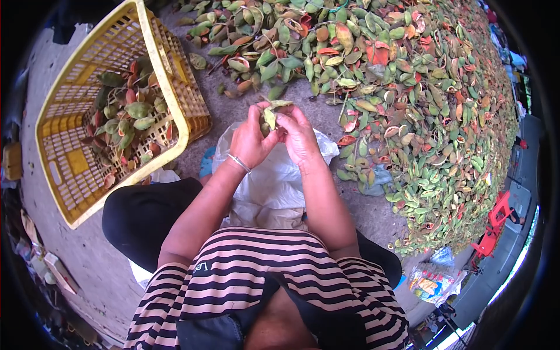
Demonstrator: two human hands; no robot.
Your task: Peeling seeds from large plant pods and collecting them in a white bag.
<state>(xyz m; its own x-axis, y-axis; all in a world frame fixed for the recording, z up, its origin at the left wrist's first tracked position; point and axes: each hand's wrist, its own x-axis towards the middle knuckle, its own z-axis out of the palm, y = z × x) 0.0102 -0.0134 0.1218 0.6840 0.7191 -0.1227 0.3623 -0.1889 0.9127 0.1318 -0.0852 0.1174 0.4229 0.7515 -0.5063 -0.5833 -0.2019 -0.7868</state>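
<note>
My left hand and my right hand meet in front of me, the fingers of both closed around a green seed pod. Part of the pod is hidden by my fingers, and I cannot tell whether it is split. A bracelet circles my left wrist. Below my hands, a white plastic sheet or bag spreads between my knees. Just beyond my fingertips, the near edge of a large heap of green, brown and red pods lies on the concrete floor.
A yellow slatted plastic crate, tilted in view, stands at my left with several pods inside. Right of the heap are red plastic chairs and a printed bag. A pale blue plastic scrap lies at the heap's edge.
</note>
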